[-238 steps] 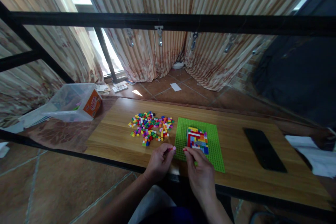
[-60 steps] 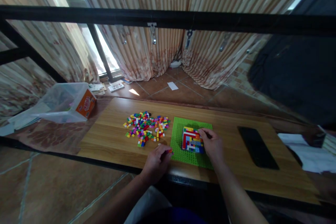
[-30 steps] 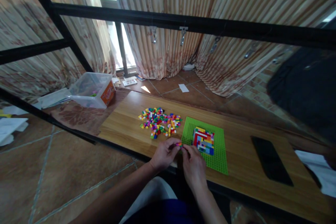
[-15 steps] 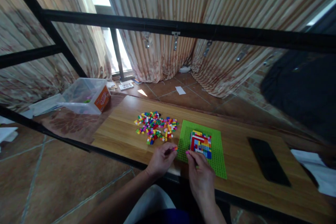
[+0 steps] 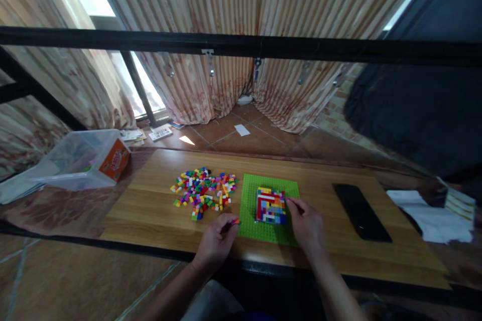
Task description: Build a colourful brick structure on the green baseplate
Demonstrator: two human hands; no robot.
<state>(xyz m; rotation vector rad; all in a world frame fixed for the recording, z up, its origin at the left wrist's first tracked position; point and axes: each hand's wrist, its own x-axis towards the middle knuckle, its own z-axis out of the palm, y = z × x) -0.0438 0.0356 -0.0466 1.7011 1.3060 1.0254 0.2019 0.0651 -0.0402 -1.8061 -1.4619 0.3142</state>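
A green baseplate [image 5: 250, 210] lies on the wooden table [image 5: 150, 210]. On it stands a square block of small coloured bricks [image 5: 270, 205]. My right hand [image 5: 307, 223] rests at the block's right edge, fingertips touching its upper right corner; what they pinch is too small to tell. My left hand [image 5: 216, 238] sits at the baseplate's near left corner, fingers closed on small bricks [image 5: 235, 221] that show at its fingertips. A loose pile of coloured bricks [image 5: 203, 191] lies left of the baseplate.
A black phone [image 5: 360, 211] lies right of the baseplate. White cloth or paper [image 5: 429, 215] sits at the far right. A clear plastic bin with an orange label [image 5: 85, 158] stands to the left. A black metal bar [image 5: 241, 45] crosses the view above.
My right hand has moved from near my left hand, where it held a pink brick, to the right edge of the brick block. My left hand stays put, still pinching bricks.
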